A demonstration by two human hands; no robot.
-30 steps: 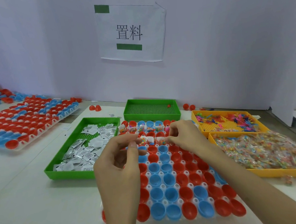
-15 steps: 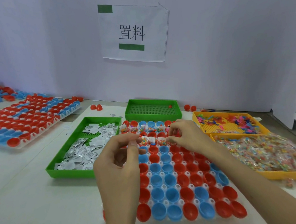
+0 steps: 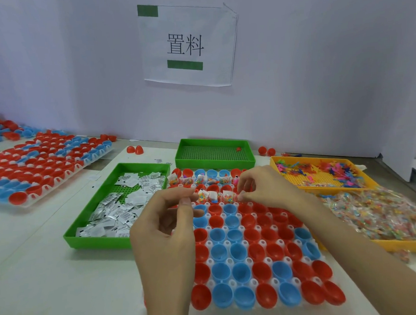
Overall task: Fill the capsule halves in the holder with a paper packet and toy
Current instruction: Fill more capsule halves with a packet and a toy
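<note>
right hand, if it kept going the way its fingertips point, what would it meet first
The right hand points left and slightly down over the white plastic capsule holder, so it would likely first meet the filled capsule half with a colourful toy packet just beside it, though depth is unclear.

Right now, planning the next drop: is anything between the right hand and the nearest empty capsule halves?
Nothing visible. The right hand hangs over the holder, and the empty capsule halves nearest its fingertips lie open, uncovered.

Left hand [image 3: 163, 236], right hand [image 3: 266, 190]: fingers [image 3: 187, 204] apparently pinched.
</note>
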